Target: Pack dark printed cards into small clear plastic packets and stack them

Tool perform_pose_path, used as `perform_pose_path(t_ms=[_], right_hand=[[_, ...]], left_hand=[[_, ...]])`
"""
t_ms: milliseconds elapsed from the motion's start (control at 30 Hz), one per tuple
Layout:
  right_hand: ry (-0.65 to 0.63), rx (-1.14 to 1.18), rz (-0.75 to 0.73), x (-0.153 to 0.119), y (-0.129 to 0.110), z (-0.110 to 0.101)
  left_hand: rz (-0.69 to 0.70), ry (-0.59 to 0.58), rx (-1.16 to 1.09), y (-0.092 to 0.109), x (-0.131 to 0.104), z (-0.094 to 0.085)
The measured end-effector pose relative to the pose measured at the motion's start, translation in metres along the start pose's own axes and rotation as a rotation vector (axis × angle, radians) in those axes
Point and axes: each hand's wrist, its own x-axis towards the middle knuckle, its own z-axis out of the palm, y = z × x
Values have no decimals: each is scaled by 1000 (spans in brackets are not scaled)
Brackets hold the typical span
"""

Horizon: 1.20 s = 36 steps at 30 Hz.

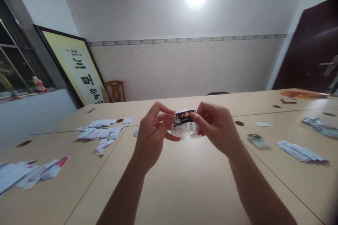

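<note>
Between my two hands, above the table, is a small clear plastic packet (182,129) with a black printed label (185,117) across its upper part. The label carries red and orange print. My left hand (155,130) pinches the packet's left edge, one finger reaching under it. On the other side, my right hand (215,124) grips the right end, its thumb pressed on the label's corner. What lies inside the packet is too blurred to make out. Some of the fingers behind it are hidden.
White paper pieces (99,133) lie in piles at the left, with more papers (34,174) nearer. At the right are a stack of cards (257,140), fanned white strips (301,151) and plastic packets (320,126). Round holes (239,123) pierce the table (190,190).
</note>
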Motion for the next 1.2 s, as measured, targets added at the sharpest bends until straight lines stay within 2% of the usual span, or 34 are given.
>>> perform_pose_path(t_ms=[167,300,533,933,1033,1133,1200], right_hand=[[-80,-76,-15,1,2,-8],[-187,63,-3,2,4,-14],[-198,252,5,1,1,-15],[-311,356,16,1,7,-31],[-263,306,12,2,10,-26],[-188,153,-27,3,11,-15],[-191,57,-56,5,11,-5]], left_hand=[[17,0,14,2,-1,-1],[0,-28,1,7,-3,-3],[-61,-95,-9,12,-2,-7],[-148,-183,-181,11,3,-17],[-134,-115,-188,8,5,-14],[-67,-12,-162,-1,11,-10],[-15,21,-132,-9,15,-9]])
